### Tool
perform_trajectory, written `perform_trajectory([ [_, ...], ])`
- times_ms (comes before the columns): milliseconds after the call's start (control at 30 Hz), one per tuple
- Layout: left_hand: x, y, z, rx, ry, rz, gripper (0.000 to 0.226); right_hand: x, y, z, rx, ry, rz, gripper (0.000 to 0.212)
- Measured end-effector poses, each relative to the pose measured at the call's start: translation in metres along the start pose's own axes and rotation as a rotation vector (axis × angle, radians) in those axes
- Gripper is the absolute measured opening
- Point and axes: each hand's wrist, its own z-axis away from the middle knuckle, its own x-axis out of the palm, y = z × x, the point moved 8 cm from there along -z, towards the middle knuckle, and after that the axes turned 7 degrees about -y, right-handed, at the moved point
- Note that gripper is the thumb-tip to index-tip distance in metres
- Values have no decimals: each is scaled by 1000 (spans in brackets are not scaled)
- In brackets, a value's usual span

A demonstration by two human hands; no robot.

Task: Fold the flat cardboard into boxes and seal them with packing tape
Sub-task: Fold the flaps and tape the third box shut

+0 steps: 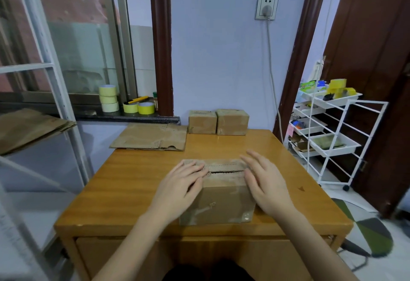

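A folded cardboard box (221, 200) stands at the front middle of the wooden table (133, 183), its two top flaps lying closed with a dark slit between them. My left hand (179, 185) rests flat on the box's left top edge, fingers spread. My right hand (264, 180) lies flat on the right top edge, fingers apart. Neither hand holds anything. A stack of flat cardboard (153, 137) lies at the table's far left. Two finished boxes (218, 122) stand side by side at the far edge. Yellow tape rolls (138, 107) sit on the window sill.
A stack of pale tape rolls (108, 98) and a yellow cutter (137, 100) also sit on the sill. More flat cardboard (28, 127) lies on a shelf at left. A white wire trolley (328, 129) with trays and tape stands at right beside a dark door.
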Motion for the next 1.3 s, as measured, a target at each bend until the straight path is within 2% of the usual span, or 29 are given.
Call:
perform_trajectory([
  [100, 0, -2, 0, 10, 43, 25, 69, -16, 29, 19, 170, 70, -66, 44],
  [167, -1, -2, -1, 10, 79, 42, 65, -15, 48, 35, 269, 27, -92, 41],
  [267, -3, -2, -2, 17, 162, 72, 49, -5, 71, 59, 380, -64, -35, 50],
  [433, -5, -1, -2, 38, 253, 101, 40, -15, 81, 79, 327, 107, -169, 55],
  [533, -6, 0, -3, 46, 258, 104, 39, -2, 94, 84, 396, -3, -222, 62],
  [600, -7, 0, -4, 46, 258, 108, 38, 13, 101, 89, 473, -116, -359, 70],
  [733, -7, -1, -5, 45, 264, 123, 39, 27, 115, 93, 578, -137, -591, 85],
  [867, -7, 0, -6, 43, 258, 139, 38, 40, 117, 91, 525, -309, -416, 72],
  [1133, -6, -4, -8, -59, 165, 347, 33, 38, 104, 74, 420, -289, -205, 32],
  [1300, -6, -6, -14, -112, 2, 351, 30, 25, 105, 71, 474, -182, -239, 31],
])
